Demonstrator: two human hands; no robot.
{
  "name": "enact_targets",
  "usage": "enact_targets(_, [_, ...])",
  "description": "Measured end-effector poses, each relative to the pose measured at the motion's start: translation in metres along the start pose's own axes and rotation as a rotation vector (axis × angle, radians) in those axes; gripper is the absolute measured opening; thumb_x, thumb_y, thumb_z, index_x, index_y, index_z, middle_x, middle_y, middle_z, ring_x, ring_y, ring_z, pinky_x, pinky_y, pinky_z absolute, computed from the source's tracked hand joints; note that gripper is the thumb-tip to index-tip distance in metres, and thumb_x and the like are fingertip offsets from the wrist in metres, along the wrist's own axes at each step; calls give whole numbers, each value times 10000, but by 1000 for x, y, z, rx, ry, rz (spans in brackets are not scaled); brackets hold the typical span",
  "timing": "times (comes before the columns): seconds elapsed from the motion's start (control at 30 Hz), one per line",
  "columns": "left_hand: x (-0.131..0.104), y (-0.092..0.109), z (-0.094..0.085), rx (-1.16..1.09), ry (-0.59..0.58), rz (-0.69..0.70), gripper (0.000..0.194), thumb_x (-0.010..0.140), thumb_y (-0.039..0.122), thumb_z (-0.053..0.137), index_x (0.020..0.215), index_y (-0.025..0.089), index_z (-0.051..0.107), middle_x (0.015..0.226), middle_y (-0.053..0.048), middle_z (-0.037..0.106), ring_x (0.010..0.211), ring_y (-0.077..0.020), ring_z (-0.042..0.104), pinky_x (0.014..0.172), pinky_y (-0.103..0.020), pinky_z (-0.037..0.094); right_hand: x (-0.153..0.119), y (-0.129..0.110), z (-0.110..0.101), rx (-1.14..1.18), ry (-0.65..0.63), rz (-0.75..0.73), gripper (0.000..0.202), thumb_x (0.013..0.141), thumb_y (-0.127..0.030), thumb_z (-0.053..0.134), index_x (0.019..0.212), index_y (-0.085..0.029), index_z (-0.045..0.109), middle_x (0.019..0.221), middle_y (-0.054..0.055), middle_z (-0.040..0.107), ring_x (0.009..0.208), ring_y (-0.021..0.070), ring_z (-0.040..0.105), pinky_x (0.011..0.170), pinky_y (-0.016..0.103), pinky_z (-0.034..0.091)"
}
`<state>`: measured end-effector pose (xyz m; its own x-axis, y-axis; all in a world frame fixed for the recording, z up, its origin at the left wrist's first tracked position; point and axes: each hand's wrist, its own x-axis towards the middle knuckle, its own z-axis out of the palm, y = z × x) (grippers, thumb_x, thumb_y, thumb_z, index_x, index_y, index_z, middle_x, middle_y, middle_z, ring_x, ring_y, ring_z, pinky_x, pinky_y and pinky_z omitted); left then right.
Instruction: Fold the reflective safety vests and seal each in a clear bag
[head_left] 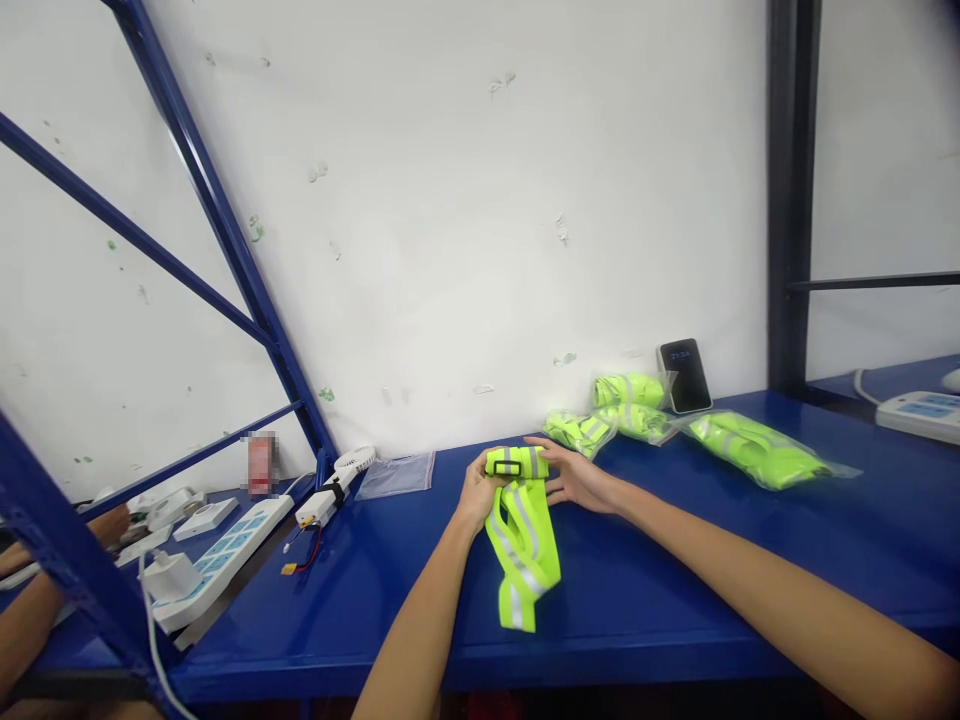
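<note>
A fluorescent yellow-green reflective strap (pixel 523 550) with silver stripes is between my hands at the middle of the blue table. Its upper part is wound into a roll, and a black rectangular buckle (pixel 508 467) shows on the front. The loose lengths hang down toward the table's front edge, one crossing the other. My left hand (pixel 475 492) grips the left end of the roll. At the right end, the fingers and thumb of my right hand (pixel 579 478) hold the roll from behind and below; some fingertips are hidden.
Bagged strap bundles (pixel 634 405) lie at the back right, with another bag (pixel 757 448) farther right. A phone-like device (pixel 686 375) leans on the wall. Left are a flat plastic bag (pixel 395 475), a small fan (pixel 355 460), a power strip (pixel 232 555) and another person's arm (pixel 45 590).
</note>
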<state>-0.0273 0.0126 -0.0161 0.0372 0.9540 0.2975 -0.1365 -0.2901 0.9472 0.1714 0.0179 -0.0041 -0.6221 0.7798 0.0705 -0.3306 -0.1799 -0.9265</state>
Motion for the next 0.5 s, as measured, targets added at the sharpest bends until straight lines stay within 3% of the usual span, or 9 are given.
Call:
enact_targets(0.07, [0, 0, -1, 37, 29, 4, 452, 521, 44, 627, 950, 178, 669, 809, 4, 684, 692, -143, 606, 620, -223, 450, 0, 1, 3, 28, -22, -9, 422, 848, -465, 563, 1240, -317, 511, 1113, 52, 647, 772, 215, 703, 723, 418, 563])
enact_targets(0.17, [-1, 2, 1, -5, 17, -39, 501, 511, 47, 578, 987, 172, 673, 836, -11, 690, 703, -147, 607, 626, -222, 443, 5, 6, 4, -13, 82, -109, 330, 826, -418, 623, 1111, -254, 603, 970, 42, 673, 769, 184, 686, 717, 331, 554])
enact_targets(0.23, [-3, 5, 3, -129, -35, -98, 603, 526, 80, 561, 1116, 176, 639, 880, -29, 697, 749, -171, 628, 677, -249, 462, 8, 8, 3, -30, 153, -167, 305, 790, -353, 678, 1067, -232, 633, 917, 39, 683, 804, 177, 676, 725, 293, 545])
enact_targets(0.33, [-6, 10, 7, -366, -114, -170, 752, 604, 185, 542, 1353, 206, 467, 979, -51, 693, 848, -222, 653, 778, -324, 483, 10, 9, 1, -42, 212, -207, 328, 750, -324, 714, 1054, -222, 650, 906, 39, 695, 809, 183, 667, 707, 286, 544])
enact_targets(0.43, [-7, 11, 11, -436, -34, -200, 788, 695, 273, 547, 1444, 241, 305, 1053, -51, 680, 932, -244, 652, 852, -369, 478, 10, 7, 2, -71, 237, -269, 348, 722, -321, 727, 1047, -220, 653, 924, 33, 701, 788, 187, 664, 687, 288, 542])
enact_targets(0.5, [-6, 9, 13, -375, 20, -193, 727, 739, 327, 561, 1422, 241, 327, 1085, -58, 672, 963, -251, 645, 870, -376, 478, 10, 6, 4, -80, 281, -318, 357, 714, -325, 722, 1048, -220, 649, 958, 34, 703, 808, 198, 667, 703, 296, 545])
